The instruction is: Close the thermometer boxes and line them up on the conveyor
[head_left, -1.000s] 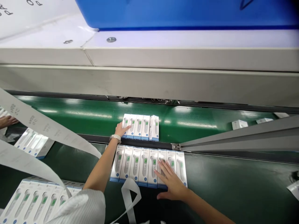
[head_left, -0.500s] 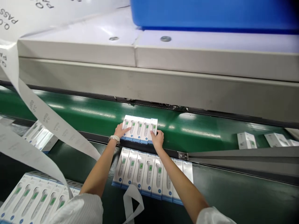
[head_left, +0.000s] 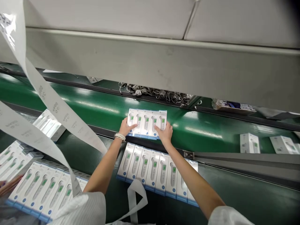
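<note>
Several slim white boxes (head_left: pixel 145 124) with blue bottom edges stand side by side at the near edge of the green belt. Each carries a picture of a handheld device with a green screen. My left hand (head_left: pixel 126 126) grips the left end of this row, thumb across the front. At the other end my right hand (head_left: pixel 164 132) presses in from the right, its thumb over the front faces. Whether the row rests on the belt or is lifted, I cannot tell. Below my hands, a second row of matching boxes (head_left: pixel 152 170) lies on the dark green table, partly behind my right forearm.
Printed label strips (head_left: pixel 63 115) hang across the left side. More boxes (head_left: pixel 38 187) lie at lower left, where another person's hand (head_left: pixel 10 185) shows. Loose boxes (head_left: pixel 249 143) sit on the belt (head_left: pixel 98 107) at right, behind a slanted metal rail (head_left: pixel 234 159). Tangled cables (head_left: pixel 159 93) lie beyond.
The view has tilted down, and the blue bin has left the picture. My right thumb has slid inward across the row's front. Another person's hand has appeared at lower left.
</note>
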Available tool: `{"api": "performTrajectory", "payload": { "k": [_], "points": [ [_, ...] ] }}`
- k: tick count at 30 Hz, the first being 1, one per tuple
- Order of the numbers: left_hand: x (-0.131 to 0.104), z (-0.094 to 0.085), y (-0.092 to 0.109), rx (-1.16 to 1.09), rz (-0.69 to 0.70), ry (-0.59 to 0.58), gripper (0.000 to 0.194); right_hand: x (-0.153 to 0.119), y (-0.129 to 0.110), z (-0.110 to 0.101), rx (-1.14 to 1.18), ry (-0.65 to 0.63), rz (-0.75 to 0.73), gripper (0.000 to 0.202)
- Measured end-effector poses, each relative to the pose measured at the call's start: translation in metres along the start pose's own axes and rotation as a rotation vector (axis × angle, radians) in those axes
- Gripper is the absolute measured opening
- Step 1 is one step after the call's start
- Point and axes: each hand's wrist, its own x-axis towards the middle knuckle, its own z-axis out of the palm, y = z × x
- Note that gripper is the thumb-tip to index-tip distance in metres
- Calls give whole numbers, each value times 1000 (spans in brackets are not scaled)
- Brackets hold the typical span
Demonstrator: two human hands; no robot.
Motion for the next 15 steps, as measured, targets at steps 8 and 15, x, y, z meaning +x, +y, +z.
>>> {"api": "performTrajectory", "payload": {
  "k": [8,15],
  "points": [
    [-125,-36,31,-86,-56,-53,67,-139,11,-69,140,53,-76,69],
    [-196,-20,-8,332,-36,-104,66,-227,91,-42,101,-85,100,73]
  ]
}}
